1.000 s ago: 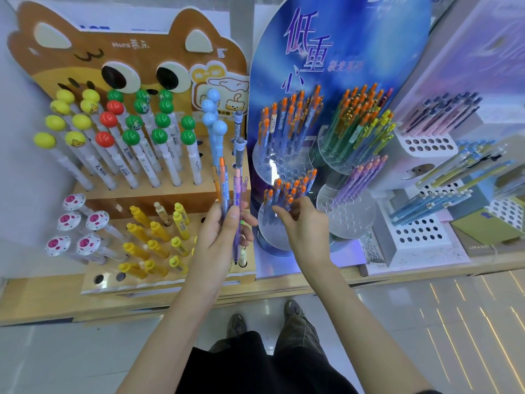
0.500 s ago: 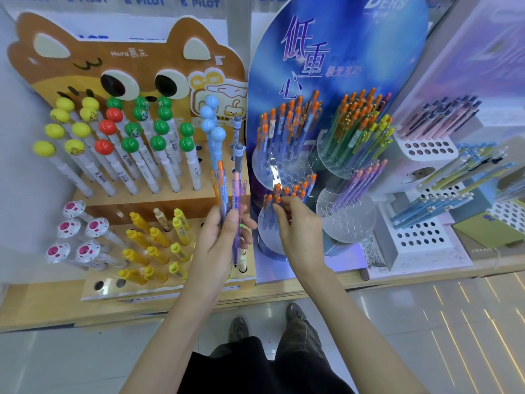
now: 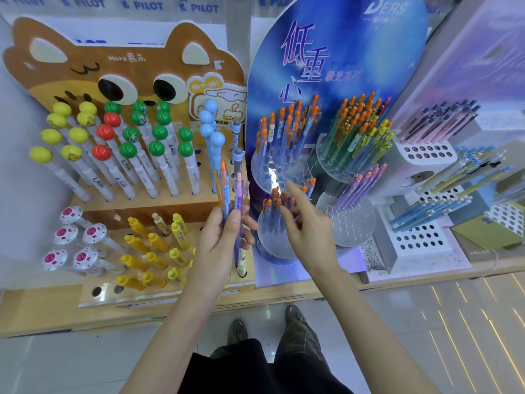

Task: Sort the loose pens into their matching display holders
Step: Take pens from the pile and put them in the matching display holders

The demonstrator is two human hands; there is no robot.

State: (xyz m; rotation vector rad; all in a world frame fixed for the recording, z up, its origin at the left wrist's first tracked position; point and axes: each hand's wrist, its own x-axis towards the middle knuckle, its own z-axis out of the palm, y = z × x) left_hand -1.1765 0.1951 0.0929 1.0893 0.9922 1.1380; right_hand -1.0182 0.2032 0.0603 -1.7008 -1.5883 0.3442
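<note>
Right hand (image 3: 311,228) has risen a bit from the near-left clear holder (image 3: 272,245). Its index finger now sticks out straight toward the far side, over the orange-topped blue pens (image 3: 274,207) standing in that holder. The other fingers are bent above the pen tops, and blur hides whether they pinch anything, so cannot tell. View has tilted up and a strip reading "PILOT" (image 3: 147,6) repeated now runs along the far edge. Left hand (image 3: 221,247) is unchanged: fingers and thumb wrapped round a bunch of loose pens (image 3: 225,191), held upright just left of the clear holders, with blue and purple barrels and orange and pink tops. Blue backboard (image 3: 335,46) behind the holders reads "DERS" at the top, large "低重心" below, and smaller characters too blurred to read. Far-left clear holder (image 3: 270,173) has more orange-topped blue pens. Far-right one holds green pens (image 3: 355,132) with orange and yellow tops, and purple pens (image 3: 360,184) stand in the near-right holder. Orange animal-face display (image 3: 71,55) on the left reads "Mura" plus small characters and is full of ball-topped pens.
</note>
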